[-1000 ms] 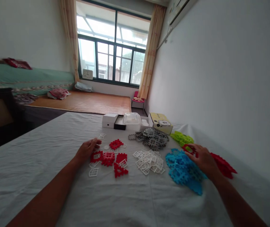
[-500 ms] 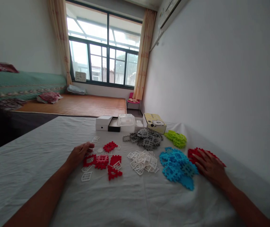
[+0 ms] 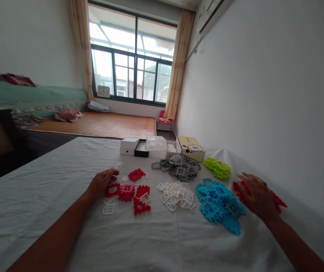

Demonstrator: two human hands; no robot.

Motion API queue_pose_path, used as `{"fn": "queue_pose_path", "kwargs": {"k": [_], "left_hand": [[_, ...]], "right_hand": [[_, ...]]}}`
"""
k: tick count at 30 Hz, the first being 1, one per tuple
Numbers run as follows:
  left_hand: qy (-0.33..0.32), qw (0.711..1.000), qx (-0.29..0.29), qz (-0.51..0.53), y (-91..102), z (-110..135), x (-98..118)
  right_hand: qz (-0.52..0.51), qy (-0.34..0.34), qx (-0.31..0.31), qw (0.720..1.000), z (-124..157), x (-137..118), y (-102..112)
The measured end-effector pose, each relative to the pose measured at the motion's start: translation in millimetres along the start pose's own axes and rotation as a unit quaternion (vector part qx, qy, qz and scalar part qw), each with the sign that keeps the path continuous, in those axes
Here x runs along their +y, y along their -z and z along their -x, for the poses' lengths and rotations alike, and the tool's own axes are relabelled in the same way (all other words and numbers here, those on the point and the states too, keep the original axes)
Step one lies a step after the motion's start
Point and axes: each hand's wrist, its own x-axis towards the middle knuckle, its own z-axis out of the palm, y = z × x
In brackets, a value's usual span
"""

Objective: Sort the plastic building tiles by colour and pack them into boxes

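My right hand lies over a pile of red plastic building pieces at the far right, its fingers apart and covering much of the pile. Left of it is a heap of blue interlocking pieces. My left hand rests on the cloth with fingers loosely stretched, nothing visible in them. Close to its fingertips is a red frame piece, beside a red piece with a pink window. A red triangular piece and small white window pieces lie nearby.
White window pieces are heaped mid-table, with grey pieces behind and yellow-green ones to the right. A white box, a clear plastic container and a yellow cartoon box line the back. A wall stands at right.
The view has shifted, moving the scene slightly right in the picture. My right hand and the red pile have moved a little farther from the blue heap. My left hand stays beside the red frame piece.
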Motion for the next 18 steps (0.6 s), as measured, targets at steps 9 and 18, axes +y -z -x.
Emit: {"fn": "queue_pose_path", "kwargs": {"k": [9,18], "left_hand": [[-0.027,1.000,0.008,0.009,-4.1,3.7,-6.5],[-0.046,0.999,-0.003,-0.010,-5.8,3.5,-10.7]], "right_hand": [[-0.272,0.269,-0.251,0.889,-32.8,-273.3,-7.6],[-0.270,0.212,-0.366,0.865,-16.2,-338.4,-61.0]]}}
